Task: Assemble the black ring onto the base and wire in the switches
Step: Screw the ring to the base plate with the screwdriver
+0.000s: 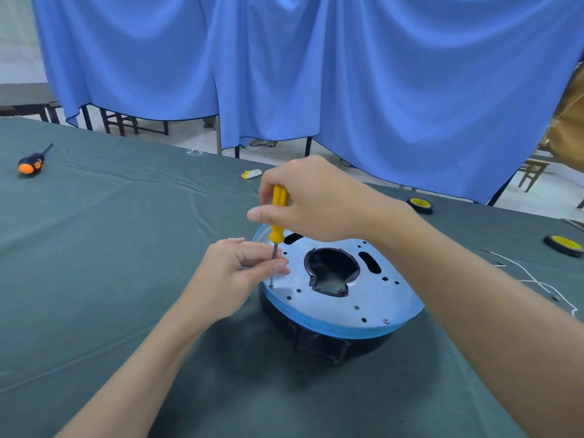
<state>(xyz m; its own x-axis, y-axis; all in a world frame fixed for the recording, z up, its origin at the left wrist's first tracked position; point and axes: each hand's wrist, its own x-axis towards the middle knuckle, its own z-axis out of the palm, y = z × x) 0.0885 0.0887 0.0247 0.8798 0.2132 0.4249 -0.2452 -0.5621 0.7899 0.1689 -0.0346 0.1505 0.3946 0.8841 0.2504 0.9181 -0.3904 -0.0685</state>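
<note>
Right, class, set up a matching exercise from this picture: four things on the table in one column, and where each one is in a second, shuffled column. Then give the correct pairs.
Things:
1. yellow screwdriver
2. orange and black screwdriver
3. white wire
4. yellow-hubbed wheels

Places:
A. lying alone at the table's far left
B. trailing across the cloth to the right of the base
C. held upright in the right hand, tip at a hole in the metal plate
D. lying flat near the table's right edge

Pairs: 1-C, 2-A, 3-B, 4-D
</note>
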